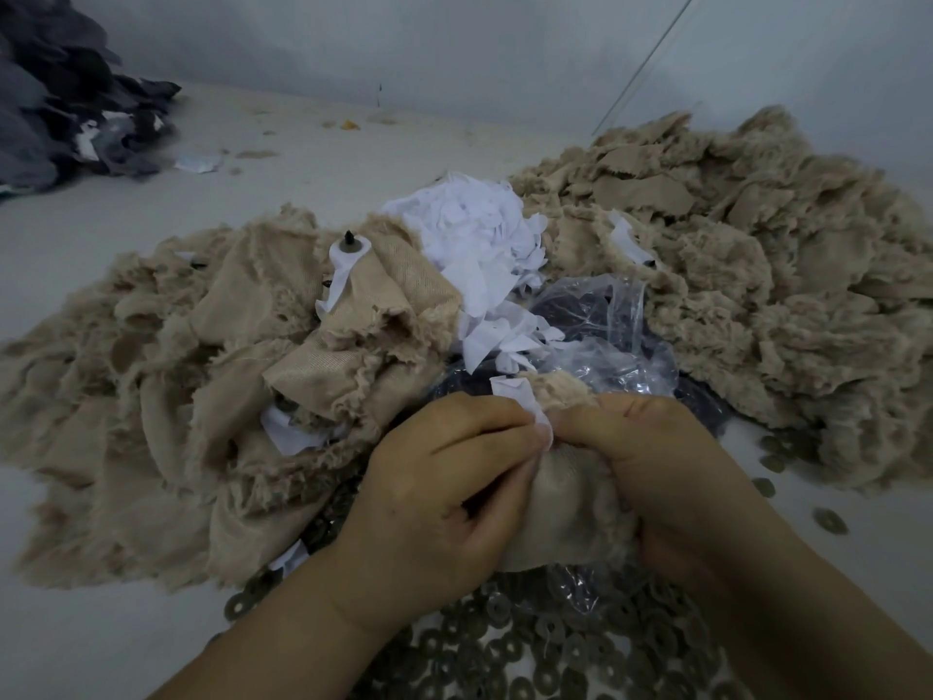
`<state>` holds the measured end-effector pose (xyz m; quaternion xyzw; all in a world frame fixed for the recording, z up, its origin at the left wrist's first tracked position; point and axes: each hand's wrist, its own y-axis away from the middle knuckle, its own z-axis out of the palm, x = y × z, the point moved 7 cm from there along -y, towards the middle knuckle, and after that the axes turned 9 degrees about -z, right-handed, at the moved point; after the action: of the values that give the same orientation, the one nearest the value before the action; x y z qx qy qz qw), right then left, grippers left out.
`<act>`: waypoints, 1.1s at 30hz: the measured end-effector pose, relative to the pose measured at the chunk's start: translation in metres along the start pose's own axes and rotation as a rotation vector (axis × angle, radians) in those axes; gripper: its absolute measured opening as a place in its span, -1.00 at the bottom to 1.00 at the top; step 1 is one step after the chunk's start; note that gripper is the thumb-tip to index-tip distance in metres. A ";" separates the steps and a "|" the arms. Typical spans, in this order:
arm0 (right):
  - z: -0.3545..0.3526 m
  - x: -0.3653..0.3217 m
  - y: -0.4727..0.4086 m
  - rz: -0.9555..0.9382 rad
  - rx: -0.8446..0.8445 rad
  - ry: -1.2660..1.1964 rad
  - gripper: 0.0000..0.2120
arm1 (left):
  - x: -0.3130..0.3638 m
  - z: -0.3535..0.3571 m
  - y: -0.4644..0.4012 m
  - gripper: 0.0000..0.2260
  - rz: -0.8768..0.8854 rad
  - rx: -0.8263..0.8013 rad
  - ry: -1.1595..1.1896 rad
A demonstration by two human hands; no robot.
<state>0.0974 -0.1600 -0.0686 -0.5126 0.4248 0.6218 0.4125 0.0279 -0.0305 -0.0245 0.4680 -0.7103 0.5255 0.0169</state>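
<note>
Cloth piece [570, 502], beige with a fuzzy edge, sits bunched between both hands, close to the person and low in the middle of the view. The left hand [444, 492] and the right hand [661, 467] each grip the cloth piece with curled fingers. Their thumbs and forefingers meet at its upper edge, where a white paper slip [520, 396] sticks up between them.

A big heap of beige scraps [757, 275] spreads beyond and to the right of the right hand. A second beige heap [176, 396] lies to the left of the left hand, reaching up to it. A pile of dark grey cloth [55, 103] lies well apart, far off to the left, on the pale desk [303, 159].

Straight beyond the hands lies a mound of white paper scraps [474, 234]. Nearer, just past the fingertips, is a crumpled clear plastic bag [606, 320] with dark contents.

Many small dull rings [530, 644] lie under and between the wrists, a few loose ones to the right of the right hand. A small black stud [349, 240] stands on a white patch on the left heap.
</note>
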 end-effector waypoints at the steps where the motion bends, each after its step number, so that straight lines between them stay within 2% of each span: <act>1: 0.001 0.001 0.000 0.012 -0.019 -0.009 -0.82 | 0.001 0.002 0.000 -0.89 0.029 -0.016 -0.019; 5: 0.003 0.003 0.000 0.050 -0.040 -0.046 -0.58 | 0.000 0.005 0.002 -0.89 0.104 -0.054 -0.067; 10: -0.001 0.000 0.001 0.036 -0.028 -0.049 -0.65 | -0.001 0.003 0.002 -0.90 0.089 -0.046 -0.062; 12: -0.002 -0.002 0.002 -0.006 0.007 0.011 -0.70 | -0.003 -0.001 0.001 -0.88 -0.006 -0.007 0.019; 14: 0.000 -0.003 0.003 -0.070 0.030 0.100 -0.86 | -0.010 -0.006 -0.002 -0.78 -0.154 0.048 0.127; 16: 0.003 -0.006 0.005 -0.154 0.044 0.181 -0.94 | -0.016 -0.006 -0.001 -0.71 -0.258 0.095 0.167; 19: 0.003 -0.012 0.008 -0.252 0.088 0.226 -0.94 | -0.025 0.000 0.002 -0.74 -0.391 0.096 0.218; 22: 0.001 -0.013 0.009 -0.254 0.103 0.231 -0.94 | -0.040 0.010 0.007 -0.85 -0.602 0.026 0.478; 27: 0.004 -0.013 0.011 -0.246 0.115 0.197 -0.91 | -0.047 0.012 0.009 -0.94 -0.714 0.010 0.697; 30: 0.005 -0.017 0.013 -0.294 0.150 0.271 -0.93 | -0.048 0.014 0.012 -0.94 -0.756 0.022 0.710; 33: 0.006 -0.019 0.016 -0.301 0.181 0.310 -0.90 | -0.043 0.014 0.012 -0.94 -0.722 0.043 0.672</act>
<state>0.0833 -0.1607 -0.0478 -0.6205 0.4557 0.4264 0.4748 0.0502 -0.0128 -0.0617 0.4890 -0.4473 0.6224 0.4164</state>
